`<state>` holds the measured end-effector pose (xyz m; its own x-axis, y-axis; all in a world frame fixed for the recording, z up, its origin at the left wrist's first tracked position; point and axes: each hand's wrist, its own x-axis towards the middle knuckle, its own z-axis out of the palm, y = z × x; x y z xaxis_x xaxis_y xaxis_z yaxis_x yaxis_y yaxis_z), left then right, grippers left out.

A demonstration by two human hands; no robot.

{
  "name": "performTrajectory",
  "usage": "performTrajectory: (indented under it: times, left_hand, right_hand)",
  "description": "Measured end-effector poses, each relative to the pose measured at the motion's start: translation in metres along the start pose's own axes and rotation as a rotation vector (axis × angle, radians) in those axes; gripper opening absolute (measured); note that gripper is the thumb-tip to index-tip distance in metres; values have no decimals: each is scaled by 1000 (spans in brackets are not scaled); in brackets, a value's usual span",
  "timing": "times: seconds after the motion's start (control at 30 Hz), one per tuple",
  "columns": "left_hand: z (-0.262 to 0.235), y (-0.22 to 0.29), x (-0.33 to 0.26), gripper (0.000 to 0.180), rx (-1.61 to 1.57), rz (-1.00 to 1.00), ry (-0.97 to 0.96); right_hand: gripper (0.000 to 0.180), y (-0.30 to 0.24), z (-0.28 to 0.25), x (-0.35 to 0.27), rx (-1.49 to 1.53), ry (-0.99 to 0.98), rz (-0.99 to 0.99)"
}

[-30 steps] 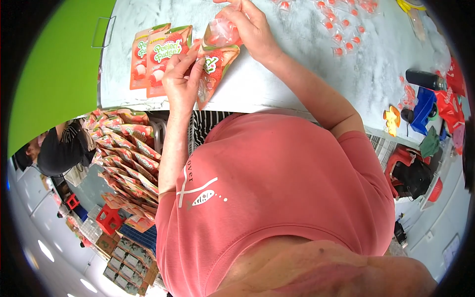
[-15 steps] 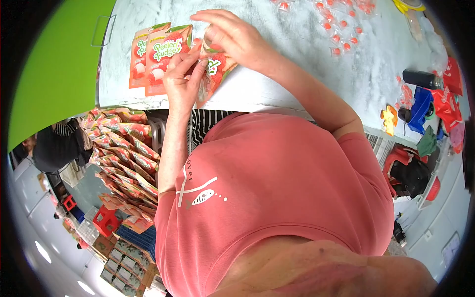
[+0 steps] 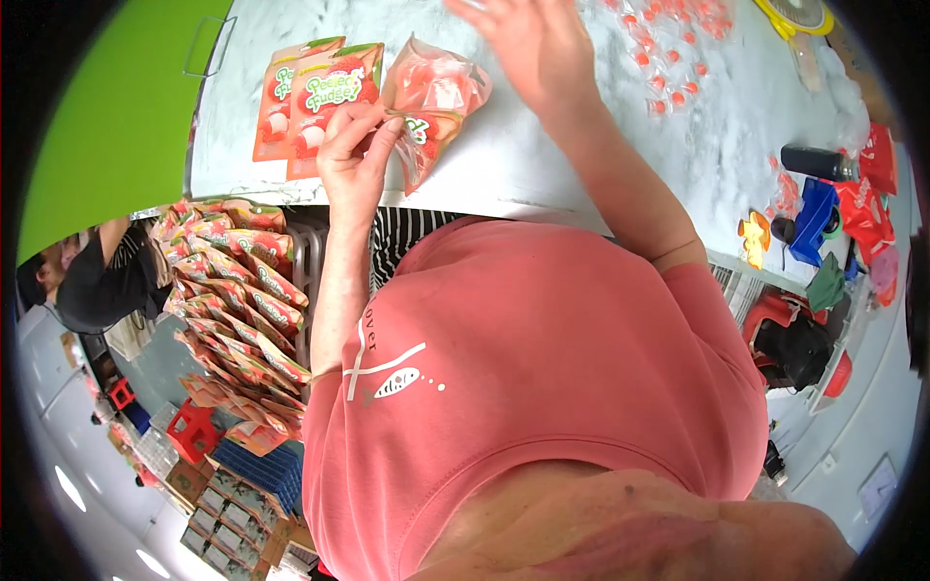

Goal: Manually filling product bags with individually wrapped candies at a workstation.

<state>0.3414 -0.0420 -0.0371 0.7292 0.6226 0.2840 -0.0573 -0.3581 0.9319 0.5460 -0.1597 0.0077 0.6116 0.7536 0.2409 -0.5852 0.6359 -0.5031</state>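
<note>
My left hand (image 3: 355, 150) pinches the near left edge of a candy pouch (image 3: 442, 145) between thumb and fingers. The pouch stands at a tilt on the table. Its see-through upper part shows pinkish-red contents, and its lower part is printed red and green. Up at the far edge of the view, my right hand (image 3: 531, 48) is raised and apart from the pouch, fingers stretched out, with nothing seen in it; part of it is cut off. Two flat printed pouches (image 3: 315, 121) overlap on the table just left of the held pouch.
Loose wrapped red candies (image 3: 668, 63) are scattered at the far right. Beyond them is a yellow fan (image 3: 799, 15). Right side: a dark bottle (image 3: 819, 163) and a blue container (image 3: 814, 218). Left: filled pouches (image 3: 237, 300) in a crate, a green panel (image 3: 107, 107), another person (image 3: 102, 281).
My right hand has left the pouch and moved up and to the right, uncovering the pouch's upper part. My left hand keeps its pinch.
</note>
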Motion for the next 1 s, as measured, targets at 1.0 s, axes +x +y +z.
performTrajectory:
  times: [1.0]
  left_hand:
    - [-79, 18, -52, 12, 180, -29, 246]
  right_hand:
    - [17, 103, -92, -13, -1412, -136, 32]
